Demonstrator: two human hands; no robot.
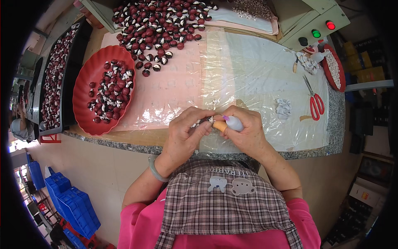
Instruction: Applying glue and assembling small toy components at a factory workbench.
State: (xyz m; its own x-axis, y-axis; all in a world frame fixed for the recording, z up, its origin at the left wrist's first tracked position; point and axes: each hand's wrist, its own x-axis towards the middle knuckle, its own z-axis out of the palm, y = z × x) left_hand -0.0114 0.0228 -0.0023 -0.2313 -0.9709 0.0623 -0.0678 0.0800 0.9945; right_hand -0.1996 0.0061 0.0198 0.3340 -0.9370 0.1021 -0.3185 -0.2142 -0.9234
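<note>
Near the table's front edge, my left hand (186,129) pinches a small piece with white bits (210,120), mostly hidden by the fingers. My right hand (248,129) is closed round a small translucent squeeze bottle (234,123) with a purple tip, which points toward that piece. A tan-orange rounded thing (220,125) shows between the two hands; whether it is a finger cover or a handle I cannot tell. To the left stands a red scalloped tray (83,108) of dark red balls with white bits (114,93).
Many red, black and white balls (159,29) spread out from a machine (309,29) at the back. Red-handled scissors (316,106), a crumpled white wad (283,108) and a red dish of pale bits (340,81) lie right. A black tray (78,41) stands far left.
</note>
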